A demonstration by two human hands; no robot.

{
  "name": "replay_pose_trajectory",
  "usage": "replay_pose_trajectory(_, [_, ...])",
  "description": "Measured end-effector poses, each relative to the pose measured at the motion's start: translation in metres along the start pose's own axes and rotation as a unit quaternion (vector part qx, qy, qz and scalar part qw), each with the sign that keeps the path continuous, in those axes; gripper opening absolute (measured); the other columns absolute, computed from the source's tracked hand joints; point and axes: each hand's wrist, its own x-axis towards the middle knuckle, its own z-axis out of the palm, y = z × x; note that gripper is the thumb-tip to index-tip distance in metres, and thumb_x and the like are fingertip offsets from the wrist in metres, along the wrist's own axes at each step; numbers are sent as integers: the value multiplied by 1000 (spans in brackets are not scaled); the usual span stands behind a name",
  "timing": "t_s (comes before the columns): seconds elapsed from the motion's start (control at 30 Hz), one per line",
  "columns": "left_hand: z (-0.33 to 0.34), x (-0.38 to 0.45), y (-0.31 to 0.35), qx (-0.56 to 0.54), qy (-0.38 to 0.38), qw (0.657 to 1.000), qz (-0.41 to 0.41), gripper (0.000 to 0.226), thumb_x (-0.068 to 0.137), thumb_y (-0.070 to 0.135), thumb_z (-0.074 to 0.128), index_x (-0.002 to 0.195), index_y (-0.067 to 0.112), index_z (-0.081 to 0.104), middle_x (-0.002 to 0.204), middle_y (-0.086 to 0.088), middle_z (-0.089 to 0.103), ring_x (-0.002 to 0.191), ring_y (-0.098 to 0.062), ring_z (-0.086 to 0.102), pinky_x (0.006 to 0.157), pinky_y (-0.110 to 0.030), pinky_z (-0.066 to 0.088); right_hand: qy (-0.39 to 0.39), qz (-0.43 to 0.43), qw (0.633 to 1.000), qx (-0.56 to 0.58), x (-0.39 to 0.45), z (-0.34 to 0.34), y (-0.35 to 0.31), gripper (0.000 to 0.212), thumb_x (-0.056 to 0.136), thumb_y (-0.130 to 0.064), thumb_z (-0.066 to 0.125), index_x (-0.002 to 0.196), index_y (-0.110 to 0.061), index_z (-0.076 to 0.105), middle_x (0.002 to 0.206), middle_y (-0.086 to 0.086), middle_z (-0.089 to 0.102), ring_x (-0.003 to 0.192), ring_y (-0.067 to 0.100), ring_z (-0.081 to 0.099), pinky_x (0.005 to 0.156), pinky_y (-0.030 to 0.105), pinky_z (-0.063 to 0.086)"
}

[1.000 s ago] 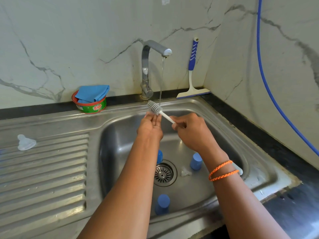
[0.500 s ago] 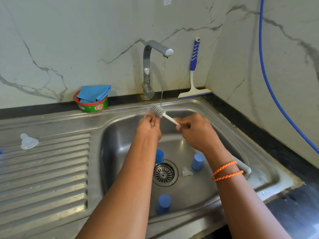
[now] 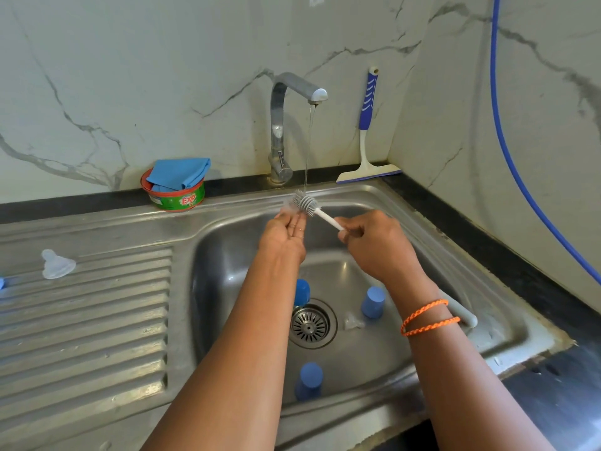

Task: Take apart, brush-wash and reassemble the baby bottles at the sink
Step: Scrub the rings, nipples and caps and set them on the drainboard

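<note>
Landmark: the drain strainer at the bottom of the steel sink.

Right hand — up and right of the strainer, above the basin, fingers curled round the white handle of the small grey brush. The bristle head points up-left and sits directly under the thin stream of water falling from the tap, which stands behind the strainer at the sink's back rim.

Left hand — straight above the strainer, palm turned up, fingers held close together and lightly bent under the brush head. Something clear and blurred shows at the fingertips; cannot tell if it is pinched or only resting there.

Three blue caps in the basin: one just above-left of the strainer, partly hidden by the left forearm; one to its right; one well below it, near the front wall. A small clear teat lies just right of the strainer.

Another clear teat sits on the ribbed drainboard, far left of the strainer. A green soap tub with a blue cloth in it stands on the back ledge, up-left. A blue-handled squeegee leans on the wall, up-right.
</note>
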Motion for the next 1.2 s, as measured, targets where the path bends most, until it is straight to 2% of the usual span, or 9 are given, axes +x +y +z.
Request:
replay_pose_trajectory(0.17, [4, 2, -6, 67, -28, 997, 23, 19, 99, -5, 60, 119, -5, 60, 95, -24, 73, 81, -31, 74, 70, -36, 65, 23, -6, 999, 27, 1, 3, -1, 33, 102, -31, 64, 134, -39, 72, 104, 7, 72, 89, 26, 66, 80, 39, 57])
replay_pose_trajectory(0.27, [1, 6, -1, 20, -14, 999, 26, 27, 100, 2, 63, 126, -5, 61, 93, -21, 72, 82, -28, 73, 79, -37, 65, -9, -1, 999, 44, 1, -5, 1, 32, 101, -29, 67, 131, -39, 74, 107, -1, 75, 95, 19, 67, 83, 32, 54])
replay_pose_trajectory(0.37, [-1, 9, 3, -20, -2, 999, 41, 32, 96, 1, 69, 127, -6, 64, 95, -19, 74, 83, -24, 75, 90, -36, 62, -36, 5, 999, -3, 0, -6, 2, 32, 100, -31, 66, 130, -43, 73, 108, 3, 72, 91, 24, 67, 79, 33, 52])
replay_pose_trajectory(0.5, [-1, 12, 5, 75, 16, 993, 90, 20, 93, -2, 71, 113, -2, 70, 97, -19, 77, 83, -24, 78, 89, -40, 63, -3, -7, 995, -96, -6, -3, -5, 33, 103, -36, 62, 134, -37, 70, 109, 6, 68, 89, 27, 65, 78, 39, 55])
replay_pose_trajectory(0.63, [-1, 16, 2, 145, 19, 983, 110, 17, 91, 4, 76, 108, 7, 75, 101, -12, 80, 91, -22, 78, 81, -34, 65, 40, -32, 984, -171, -16, -9, -19, 34, 105, -35, 58, 137, -36, 69, 109, 6, 67, 86, 25, 60, 72, 36, 46])
replay_pose_trajectory(0.97, [-6, 22, 17, 144, -9, 985, 93, 28, 89, 14, 80, 115, 6, 74, 109, -14, 78, 96, -25, 77, 85, -39, 64, 75, -110, 961, -244, -25, -12, -45, 35, 106, -30, 50, 135, -35, 69, 105, 6, 67, 88, 32, 63, 68, 36, 38])
replay_pose_trajectory(1.03, [-4, 21, 17, 129, -44, 987, 80, 27, 93, 13, 75, 120, 6, 71, 111, -15, 77, 99, -26, 76, 90, -41, 63, 68, -79, 976, -191, -24, -3, -40, 32, 104, -31, 53, 130, -33, 73, 104, 6, 68, 84, 31, 60, 68, 36, 44])
replay_pose_trajectory(1.13, [-2, 22, 15, 117, -74, 988, 63, 32, 99, 14, 69, 128, 1, 67, 109, -18, 77, 96, -28, 78, 87, -42, 64, 18, 29, 998, 46, -17, 6, -34, 27, 100, -34, 65, 124, -32, 78, 103, 2, 75, 88, 24, 70, 76, 35, 57])
replay_pose_trajectory(1.2, [-1, 20, 14, 96, -92, 990, 55, 34, 100, 14, 67, 129, -3, 64, 107, -19, 77, 93, -29, 78, 82, -41, 65, -49, 116, 967, 222, -13, 6, -32, 21, 103, -26, 66, 120, -25, 79, 76, 2, 67, 54, 12, 60, 49, 24, 47])
